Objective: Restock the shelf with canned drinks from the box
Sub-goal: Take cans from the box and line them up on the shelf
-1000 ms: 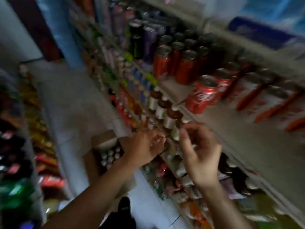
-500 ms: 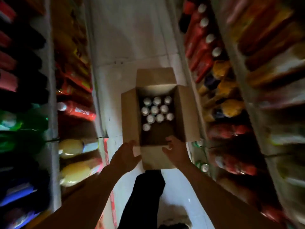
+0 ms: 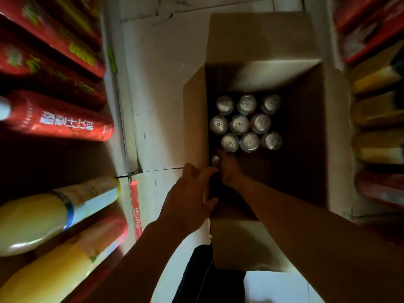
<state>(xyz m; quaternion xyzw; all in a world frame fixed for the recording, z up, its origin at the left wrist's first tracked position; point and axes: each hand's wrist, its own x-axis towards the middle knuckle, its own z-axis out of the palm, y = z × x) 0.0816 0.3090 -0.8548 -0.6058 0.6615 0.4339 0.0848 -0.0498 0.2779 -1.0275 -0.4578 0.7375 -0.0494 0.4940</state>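
You are looking straight down an aisle, so work through the scene from left to right.

On the left, the shelf (image 3: 113, 119) is carrying large red bottles (image 3: 56, 119) and yellow bottles (image 3: 43, 217) lying with their caps toward the aisle.

Your left hand (image 3: 188, 200) is resting at the near-left corner of the box (image 3: 336, 136), fingers loosely spread over the left flap edge and holding nothing.

Your right hand (image 3: 228, 169) is reaching down inside the box at its near-left corner. Its fingers are lying over a single can (image 3: 215, 160) standing apart from the main group; the frame does not show whether they are closing round it.

The cans (image 3: 240, 124) are standing upright in three rows of three in the far-left part of the box, tops touching or nearly so. The near and right parts of the box floor are in shadow.

Handling, as a judgement:
- Each can is probably full, so fairly heavy for its size, with thin rigid walls that dent if dropped.
- The metal is smooth and may be slippery.
- Take hold round the upper side wall just below the rim, thumb opposing fingers; avoid lifting by the pull tab.
- Start with the outermost can, since the packed rows are leaving little finger room.

On the far right, another shelf (image 3: 341, 51) is holding blurred red and yellow packs.
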